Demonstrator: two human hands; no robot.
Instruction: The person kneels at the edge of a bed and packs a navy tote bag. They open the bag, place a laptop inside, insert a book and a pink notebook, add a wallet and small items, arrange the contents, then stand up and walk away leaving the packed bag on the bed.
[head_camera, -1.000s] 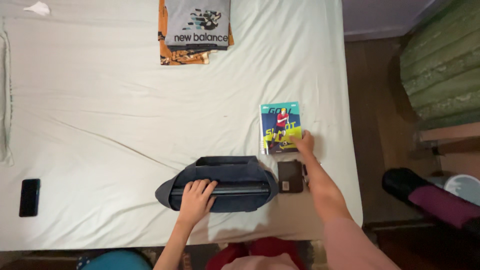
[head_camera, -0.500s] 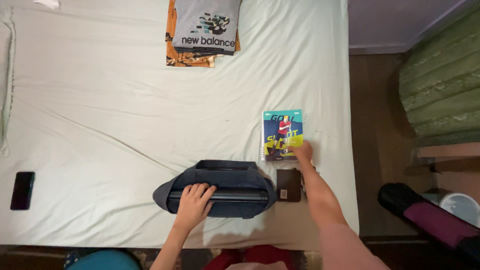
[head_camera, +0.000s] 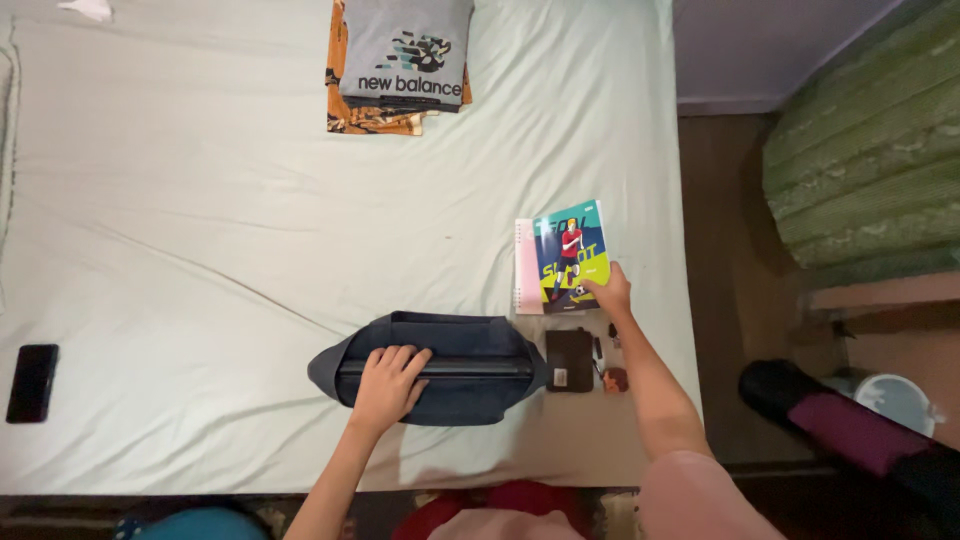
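Note:
My left hand (head_camera: 386, 386) lies flat on top of a dark blue bag (head_camera: 470, 352) near the front edge of the bed. To its right, my right hand (head_camera: 608, 291) pinches the lower right corner of a spiral notebook (head_camera: 570, 250) with a colourful footballer cover. The cover side is lifted and tilted, and a pink sheet shows along the notebook's left edge. A dark brown wallet (head_camera: 570, 360) lies between the bag and my right forearm, with small dark and brown items (head_camera: 612, 378) beside it.
The bed carries a pale green sheet (head_camera: 200, 230). Folded shirts (head_camera: 400, 65) are stacked at the far side, and a black phone (head_camera: 32, 382) lies at the left. Right of the bed are wooden floor, a green ribbed cushion (head_camera: 870, 170), a black and magenta bag (head_camera: 850, 425) and a white bucket (head_camera: 895, 400).
My right hand has raised the notebook's right side, so it now tilts and shows pink at its left edge. My left hand stays on the bag.

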